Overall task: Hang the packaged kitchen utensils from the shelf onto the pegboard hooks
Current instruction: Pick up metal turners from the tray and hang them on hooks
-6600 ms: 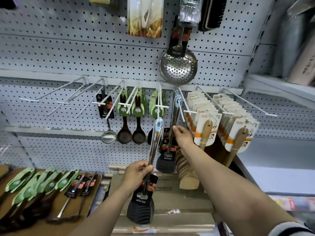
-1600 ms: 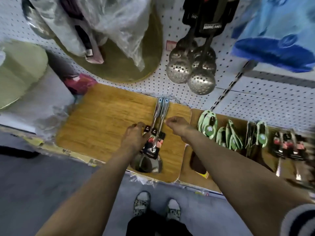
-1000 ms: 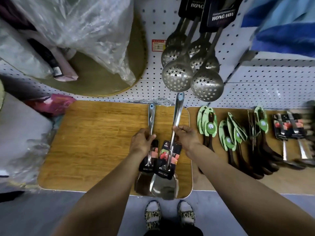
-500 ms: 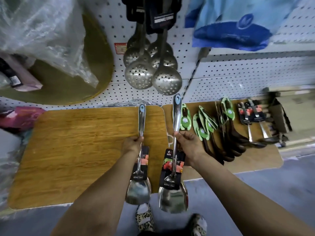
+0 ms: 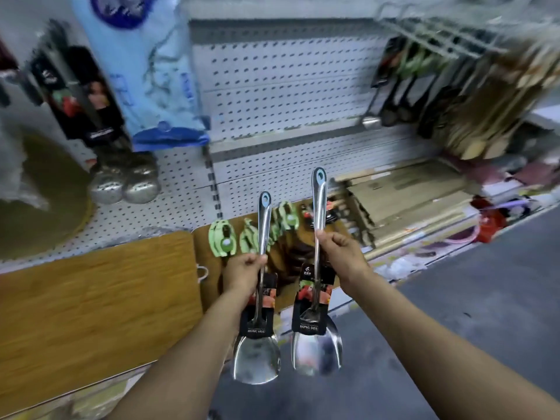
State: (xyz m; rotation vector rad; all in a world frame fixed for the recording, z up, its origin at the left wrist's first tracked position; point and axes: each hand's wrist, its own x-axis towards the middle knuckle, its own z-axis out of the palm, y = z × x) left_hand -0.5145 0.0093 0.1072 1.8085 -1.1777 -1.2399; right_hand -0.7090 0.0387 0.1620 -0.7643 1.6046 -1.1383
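Two steel spatulas lifted, one in each fist

Your left hand (image 5: 244, 272) is clamped round one spatula (image 5: 261, 298) mid-handle, your right hand (image 5: 341, 253) round the other (image 5: 316, 298), both upright over the shelf (image 5: 91, 313). You'll likely find them stiff, slick and blade-heavy, so keep gripping the handles. Half a second ago you faced the shelf; now the hooks (image 5: 439, 34) show at upper right

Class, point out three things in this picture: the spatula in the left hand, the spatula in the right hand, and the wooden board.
Left-hand spatula (image 5: 257, 359): head view, steel blade.
Right-hand spatula (image 5: 316, 347): head view, steel blade.
Wooden board (image 5: 91, 298): head view, bare top.
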